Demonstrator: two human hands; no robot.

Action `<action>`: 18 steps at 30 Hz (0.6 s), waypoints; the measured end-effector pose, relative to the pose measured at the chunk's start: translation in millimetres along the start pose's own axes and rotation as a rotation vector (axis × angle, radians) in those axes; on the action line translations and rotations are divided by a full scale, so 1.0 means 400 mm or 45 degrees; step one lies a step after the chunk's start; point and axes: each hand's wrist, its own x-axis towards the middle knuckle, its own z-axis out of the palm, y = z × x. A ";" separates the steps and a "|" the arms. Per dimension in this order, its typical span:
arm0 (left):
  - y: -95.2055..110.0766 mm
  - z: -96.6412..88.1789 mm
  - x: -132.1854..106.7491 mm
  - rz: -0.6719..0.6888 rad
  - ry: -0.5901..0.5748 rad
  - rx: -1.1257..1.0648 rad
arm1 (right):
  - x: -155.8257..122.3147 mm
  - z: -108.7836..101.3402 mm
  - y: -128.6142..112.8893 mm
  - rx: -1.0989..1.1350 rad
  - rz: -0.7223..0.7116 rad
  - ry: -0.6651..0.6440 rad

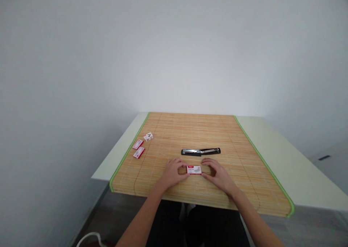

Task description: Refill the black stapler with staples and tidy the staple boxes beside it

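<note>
Three little cardboard boxes (139, 152) sit on the left of one slatted bamboo-looking mat (174, 131). Then the left hand (172, 171), pinching one end of a fourth, flat red-and-white box (194, 170) near the front. One long stapler (200, 152), black plus shiny metal, just behind. Right hand (219, 175) pinches the other end.

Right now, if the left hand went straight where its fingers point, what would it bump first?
Probably the small red-and-white box: the left hand has its fingertips right at that box's left end, perhaps touching.
</note>
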 end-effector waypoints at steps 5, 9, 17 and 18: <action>0.002 -0.003 0.001 -0.006 -0.033 -0.021 | 0.017 -0.001 -0.016 -0.086 -0.084 -0.154; -0.001 -0.006 0.000 -0.017 -0.038 -0.032 | 0.025 0.000 -0.016 -0.060 -0.067 -0.117; -0.039 -0.061 -0.015 -0.045 -0.054 -0.072 | 0.005 -0.039 0.004 -0.021 0.017 -0.134; -0.042 -0.068 -0.017 -0.054 -0.057 -0.070 | 0.003 -0.043 0.007 -0.022 0.021 -0.134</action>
